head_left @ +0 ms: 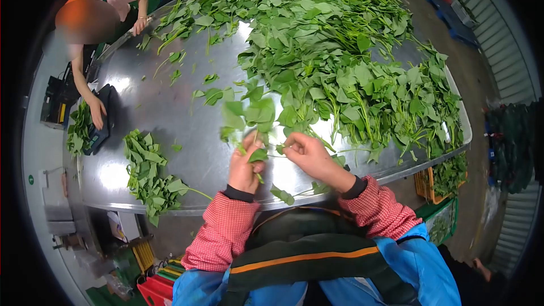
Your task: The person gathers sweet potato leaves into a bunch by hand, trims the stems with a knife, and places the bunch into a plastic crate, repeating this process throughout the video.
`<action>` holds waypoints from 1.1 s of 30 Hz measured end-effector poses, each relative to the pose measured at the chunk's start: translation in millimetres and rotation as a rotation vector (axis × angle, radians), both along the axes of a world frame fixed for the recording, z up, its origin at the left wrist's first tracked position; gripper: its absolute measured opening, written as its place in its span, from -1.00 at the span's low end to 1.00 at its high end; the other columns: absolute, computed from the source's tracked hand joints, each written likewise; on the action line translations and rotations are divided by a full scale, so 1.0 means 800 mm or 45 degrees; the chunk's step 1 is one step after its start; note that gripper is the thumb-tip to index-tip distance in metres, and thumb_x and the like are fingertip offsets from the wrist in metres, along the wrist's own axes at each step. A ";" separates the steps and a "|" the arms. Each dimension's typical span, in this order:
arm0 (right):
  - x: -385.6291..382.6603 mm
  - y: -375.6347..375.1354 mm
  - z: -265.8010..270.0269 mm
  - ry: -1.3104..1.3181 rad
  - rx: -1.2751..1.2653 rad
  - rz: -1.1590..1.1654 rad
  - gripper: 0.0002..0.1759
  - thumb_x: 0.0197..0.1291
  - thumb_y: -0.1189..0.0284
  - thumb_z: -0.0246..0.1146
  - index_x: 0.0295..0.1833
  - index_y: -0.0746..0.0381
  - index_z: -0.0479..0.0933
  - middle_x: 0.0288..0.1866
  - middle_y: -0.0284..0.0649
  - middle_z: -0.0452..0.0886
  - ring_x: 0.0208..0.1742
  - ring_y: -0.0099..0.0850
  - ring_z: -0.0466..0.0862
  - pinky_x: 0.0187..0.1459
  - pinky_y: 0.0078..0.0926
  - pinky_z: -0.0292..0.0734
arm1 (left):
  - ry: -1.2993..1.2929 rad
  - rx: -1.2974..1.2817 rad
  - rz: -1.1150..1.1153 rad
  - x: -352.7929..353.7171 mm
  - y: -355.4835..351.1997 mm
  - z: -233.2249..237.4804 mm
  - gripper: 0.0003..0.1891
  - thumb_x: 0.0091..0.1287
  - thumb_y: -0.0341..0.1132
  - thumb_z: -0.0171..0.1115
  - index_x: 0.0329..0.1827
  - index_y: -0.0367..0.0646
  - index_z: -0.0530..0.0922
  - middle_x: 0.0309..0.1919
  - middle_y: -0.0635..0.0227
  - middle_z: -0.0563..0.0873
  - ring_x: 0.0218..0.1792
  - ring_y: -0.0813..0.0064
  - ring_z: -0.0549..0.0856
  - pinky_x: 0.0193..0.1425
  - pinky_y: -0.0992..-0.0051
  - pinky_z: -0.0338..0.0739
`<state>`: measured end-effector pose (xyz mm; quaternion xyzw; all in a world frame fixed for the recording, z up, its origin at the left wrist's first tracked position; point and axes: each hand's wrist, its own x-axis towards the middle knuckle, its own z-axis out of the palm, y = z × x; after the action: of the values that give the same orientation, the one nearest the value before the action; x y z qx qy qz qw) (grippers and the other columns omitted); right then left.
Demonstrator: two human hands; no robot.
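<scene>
My left hand (243, 171) is closed around a small bunch of leafy green stems (260, 112), with the leaves pointing away from me over the metal table (187, 107). The bunch's leaves are slightly blurred. To its right, my right hand (313, 158) is closed in a pinch on a thin leafy sprig (279, 149), close beside the bunch. A loose sprig (282, 195) lies near the table's front edge, below my hands. On the left, a pile of picked greens (148, 173) rests by the same edge.
A large heap of leafy greens (323, 39) spreads over the table's back and right. At far left, a co-worker's hand (97, 112) touches a dark scale-like device (101, 122) beside more greens (79, 130). An orange crate (425, 184) stands below the table's right edge.
</scene>
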<state>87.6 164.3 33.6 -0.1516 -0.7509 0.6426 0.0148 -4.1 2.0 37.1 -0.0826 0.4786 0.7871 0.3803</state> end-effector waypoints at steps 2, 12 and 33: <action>0.009 -0.001 0.005 0.017 0.235 -0.097 -0.80 0.15 0.34 0.28 -0.25 0.24 0.48 -0.67 -0.30 0.38 -0.65 -0.46 0.37 -0.57 -0.44 0.24 | -0.013 -0.149 0.220 -0.014 -0.014 0.005 -0.74 0.32 -0.33 0.27 0.00 -0.21 0.51 -0.27 0.43 0.60 -0.67 0.82 0.27 -0.67 0.79 0.17; 0.015 -0.023 0.013 0.171 0.712 0.041 -0.73 0.07 0.35 0.36 -0.27 0.24 0.43 -0.60 -0.18 0.53 -0.54 -0.19 0.60 -0.52 -0.29 0.43 | 0.063 -0.113 -0.087 -0.001 0.003 0.004 -0.80 0.34 -0.39 0.21 -0.02 -0.24 0.53 -0.37 0.45 0.66 -0.66 0.83 0.31 -0.67 0.77 0.15; 0.025 0.002 0.037 0.315 0.484 0.022 -0.65 0.16 0.17 0.25 -0.25 0.27 0.45 -0.44 -0.02 0.55 -0.35 -0.05 0.61 -0.31 -0.14 0.47 | -0.059 0.095 0.054 -0.008 -0.007 0.015 -0.85 0.34 -0.48 0.19 -0.07 -0.17 0.48 -0.15 0.29 0.66 -0.69 0.83 0.27 -0.68 0.79 0.17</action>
<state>107.9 165.7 62.9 -0.0598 -0.8523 0.5032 0.1295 -10.4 -3.2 48.8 -0.0968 0.4383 0.8101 0.3772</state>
